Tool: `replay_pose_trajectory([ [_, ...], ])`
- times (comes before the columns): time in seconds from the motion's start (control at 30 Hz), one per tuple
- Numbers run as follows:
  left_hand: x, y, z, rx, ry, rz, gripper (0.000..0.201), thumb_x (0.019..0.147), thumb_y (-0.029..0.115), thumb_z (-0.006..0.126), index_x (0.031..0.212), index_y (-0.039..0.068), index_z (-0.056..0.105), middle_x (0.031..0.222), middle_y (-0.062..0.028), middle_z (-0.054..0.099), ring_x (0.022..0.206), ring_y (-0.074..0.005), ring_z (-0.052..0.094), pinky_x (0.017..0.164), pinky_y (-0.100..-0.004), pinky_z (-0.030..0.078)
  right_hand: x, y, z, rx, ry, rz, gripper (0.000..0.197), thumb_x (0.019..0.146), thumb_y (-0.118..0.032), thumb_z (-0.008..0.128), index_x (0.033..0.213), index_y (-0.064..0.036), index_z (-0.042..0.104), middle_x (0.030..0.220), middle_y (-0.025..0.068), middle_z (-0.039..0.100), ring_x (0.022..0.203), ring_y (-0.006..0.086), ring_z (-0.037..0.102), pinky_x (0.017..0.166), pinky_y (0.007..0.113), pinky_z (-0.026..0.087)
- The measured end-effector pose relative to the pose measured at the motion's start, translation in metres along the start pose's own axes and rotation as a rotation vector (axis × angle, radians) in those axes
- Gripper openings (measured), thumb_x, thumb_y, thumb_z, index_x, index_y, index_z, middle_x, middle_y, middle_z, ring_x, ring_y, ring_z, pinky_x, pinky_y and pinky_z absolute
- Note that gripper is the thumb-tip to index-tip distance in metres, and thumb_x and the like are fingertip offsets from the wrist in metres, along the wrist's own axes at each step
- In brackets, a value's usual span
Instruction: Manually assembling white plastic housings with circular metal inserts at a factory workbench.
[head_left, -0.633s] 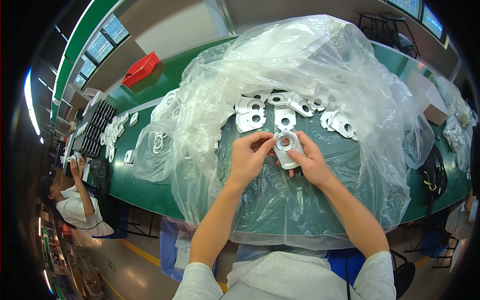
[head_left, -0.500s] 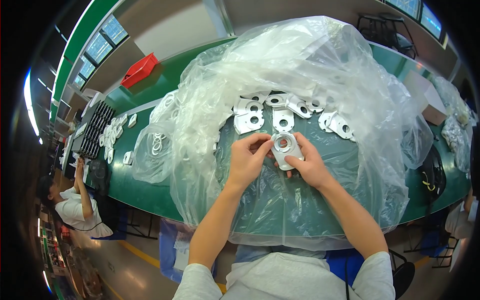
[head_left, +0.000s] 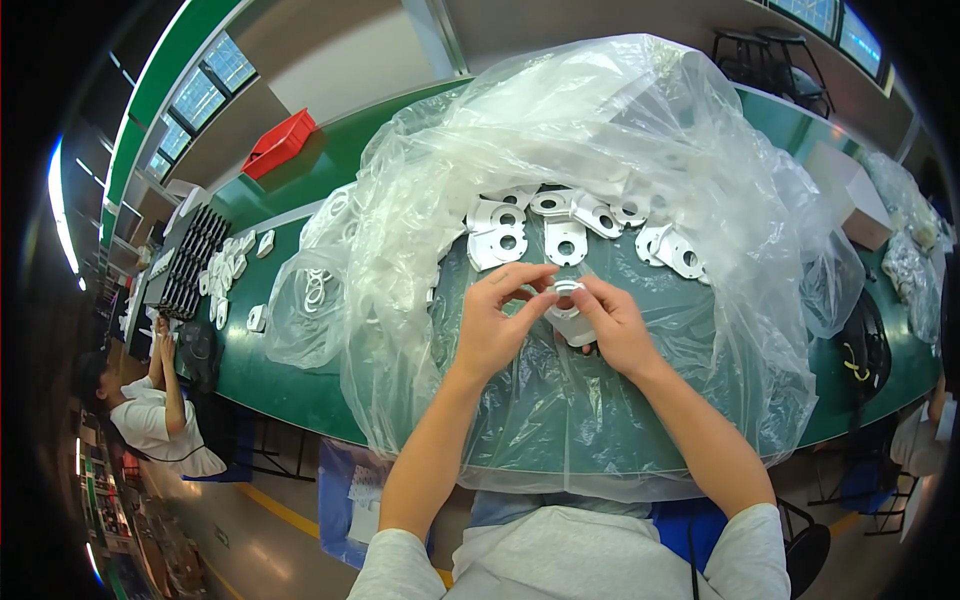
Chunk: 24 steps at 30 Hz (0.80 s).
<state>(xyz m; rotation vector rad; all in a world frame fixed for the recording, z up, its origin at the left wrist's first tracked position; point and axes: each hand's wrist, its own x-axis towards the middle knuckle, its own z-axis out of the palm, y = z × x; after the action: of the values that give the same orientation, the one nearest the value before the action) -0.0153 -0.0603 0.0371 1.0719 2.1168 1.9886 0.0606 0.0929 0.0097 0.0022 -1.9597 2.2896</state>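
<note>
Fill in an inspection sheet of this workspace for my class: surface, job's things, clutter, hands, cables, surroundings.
Surface: glossy green tabletop, partly covered by a crumpled translucent plastic sheet.
Job's things: one silver plate-shaped metallic part with a round opening, held; loose silver plates with round holes lie beyond it, amid the sheet.
Clutter: red rectangular plastic bin, far left; pale boxy carton, right.
Hands: right hand grips the part; left hand has its fingertips by the opening, contact unclear.
Cables: nothing seen for certain; a dark item with a yellow strand, right, is unclear.
Surroundings: person in a pale shirt, left; black stools, upper right.
</note>
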Motion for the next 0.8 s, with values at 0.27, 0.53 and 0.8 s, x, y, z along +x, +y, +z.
replay_pose_trajectory([
  [0.27,-0.001,0.005,-0.008,0.108,-0.157,0.033,0.020,0.075,-0.006,0.065,0.094,-0.001,0.068,0.088,-0.0085,0.065,0.081,-0.0142,0.062,0.071,-0.0240,0.049,-0.001,-0.003,0.000,-0.211,-0.032,-0.086,0.021,0.092,-0.019,0.052,0.090,-0.0003,0.061,0.074,0.0030,0.060,0.069,0.0077,0.051,0.061,0.024,0.041],
  [0.53,0.000,0.001,-0.013,-0.017,-0.200,-0.027,0.020,0.075,-0.006,0.066,0.095,-0.002,0.068,0.089,-0.0095,0.065,0.083,-0.0147,0.062,0.072,-0.0244,0.050,0.001,0.005,-0.003,-0.182,-0.074,-0.112,0.021,0.091,-0.019,0.053,0.090,0.0005,0.060,0.073,0.0024,0.057,0.070,0.0074,0.047,0.063,0.024,0.040],
  [0.8,-0.002,0.007,-0.005,0.143,-0.137,0.088,0.015,0.074,-0.003,0.067,0.088,0.000,0.069,0.081,-0.0092,0.067,0.070,-0.0156,0.064,0.064,-0.0248,0.050,-0.002,-0.002,-0.001,-0.168,-0.083,-0.110,0.029,0.094,-0.024,0.046,0.087,0.0004,0.059,0.075,0.0047,0.059,0.071,0.0090,0.050,0.065,0.025,0.041],
])
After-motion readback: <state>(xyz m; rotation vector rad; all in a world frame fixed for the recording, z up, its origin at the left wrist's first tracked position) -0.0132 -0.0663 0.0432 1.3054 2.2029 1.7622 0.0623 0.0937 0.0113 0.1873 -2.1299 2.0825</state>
